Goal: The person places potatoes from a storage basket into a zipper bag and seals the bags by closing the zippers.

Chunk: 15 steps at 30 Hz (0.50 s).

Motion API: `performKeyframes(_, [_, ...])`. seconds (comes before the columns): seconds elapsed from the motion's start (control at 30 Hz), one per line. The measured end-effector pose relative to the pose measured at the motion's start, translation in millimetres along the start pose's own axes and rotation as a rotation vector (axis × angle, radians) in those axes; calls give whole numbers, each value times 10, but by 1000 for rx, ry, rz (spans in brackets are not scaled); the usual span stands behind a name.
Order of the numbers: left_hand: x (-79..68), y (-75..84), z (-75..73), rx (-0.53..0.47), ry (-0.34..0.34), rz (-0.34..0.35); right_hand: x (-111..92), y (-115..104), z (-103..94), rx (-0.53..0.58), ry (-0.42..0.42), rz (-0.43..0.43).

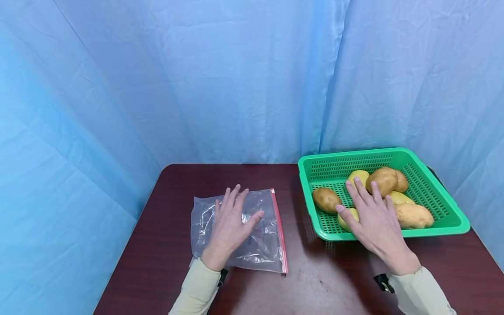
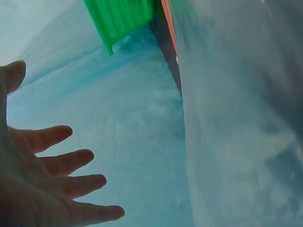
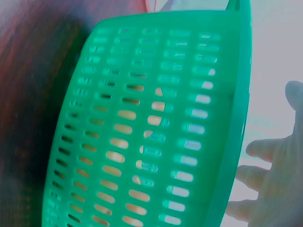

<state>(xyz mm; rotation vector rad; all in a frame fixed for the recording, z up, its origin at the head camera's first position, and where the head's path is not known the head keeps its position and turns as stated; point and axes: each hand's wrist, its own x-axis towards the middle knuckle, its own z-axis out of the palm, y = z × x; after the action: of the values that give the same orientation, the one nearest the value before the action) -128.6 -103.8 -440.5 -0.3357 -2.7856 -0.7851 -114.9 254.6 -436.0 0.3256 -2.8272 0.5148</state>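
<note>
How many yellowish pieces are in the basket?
3 show: the back piece and front piece, partly behind the right hand, and a third piece behind the pale potato; more may be hidden.

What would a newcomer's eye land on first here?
Probably the bright green rectangular plastic basket, at right on the glossy dark-brown table, holding rounded brown and yellow potato-like produce. Next, the clear, red-edged flat plastic bag lying left of it. The person's bare left grip is spread above the bag, the bare right grip over the basket's near side.

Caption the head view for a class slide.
Left hand over a clear plastic bag, right hand over a green basket holding potatoes.
</note>
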Motion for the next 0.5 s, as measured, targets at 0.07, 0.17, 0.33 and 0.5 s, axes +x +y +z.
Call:
performKeyframes(0.07, [-6, 33, 40, -17, 8, 14, -20, -26, 9, 14, -9, 7])
performKeyframes(0.17, [-15, 79, 100, -36, 10, 38, -51, -61, 27, 38, -12, 14])
performKeyframes(0.33, [-13, 142, 207, -53, 16, 90, -100, -100, 81, 64, 4, 10])
performKeyframes(0.5, [-5, 185, 343, -51, -28, 89, -150, -131, 130, 72, 12, 13])
